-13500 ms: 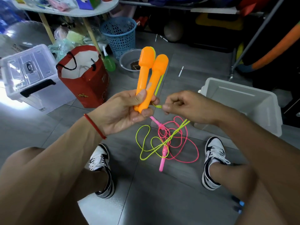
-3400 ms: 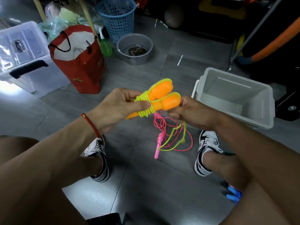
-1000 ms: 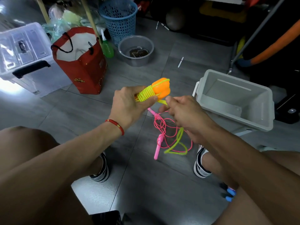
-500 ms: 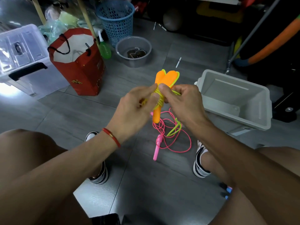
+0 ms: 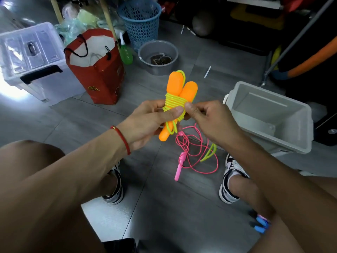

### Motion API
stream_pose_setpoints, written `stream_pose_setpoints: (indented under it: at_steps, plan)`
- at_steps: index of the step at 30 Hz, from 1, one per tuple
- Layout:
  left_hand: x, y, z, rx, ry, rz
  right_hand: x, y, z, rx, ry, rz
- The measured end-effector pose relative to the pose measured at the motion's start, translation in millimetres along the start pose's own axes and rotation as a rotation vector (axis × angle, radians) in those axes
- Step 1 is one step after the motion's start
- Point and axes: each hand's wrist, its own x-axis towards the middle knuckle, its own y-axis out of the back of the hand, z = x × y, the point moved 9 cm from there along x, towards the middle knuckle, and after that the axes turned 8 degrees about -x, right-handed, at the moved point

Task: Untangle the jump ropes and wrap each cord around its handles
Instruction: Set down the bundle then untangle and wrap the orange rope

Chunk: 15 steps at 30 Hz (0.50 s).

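The left hand [image 5: 145, 123] has its fingers clamped on the two orange handles [image 5: 179, 88], held upright mid-frame, with the yellow-green cord [image 5: 175, 103] coiled tightly around their middle. At 3 o'clock of the coil, the right hand [image 5: 211, 121] pinches the cord, thumb against wraps. On the grey floor [image 5: 164, 207] at 6 o'clock lies the pink jump rope [image 5: 189, 152], loose, its handle beside a trailing yellow-green loop.
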Motion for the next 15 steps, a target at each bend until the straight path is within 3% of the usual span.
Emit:
stream_pose_setpoints:
  at_steps: [5,9,15]
  plan:
    - [8,13,8,0.286,-0.128,0.214,-3,-11,-5,-0.176,-0.057,-0.021]
    - [7,21,15,0.542,-0.166,0.322,-7,-3,-5,-0.144,-0.1,-0.016]
    - [-11,-8,32,1.062,-0.391,0.511,-10,0,3,-0.039,-0.271,0.02]
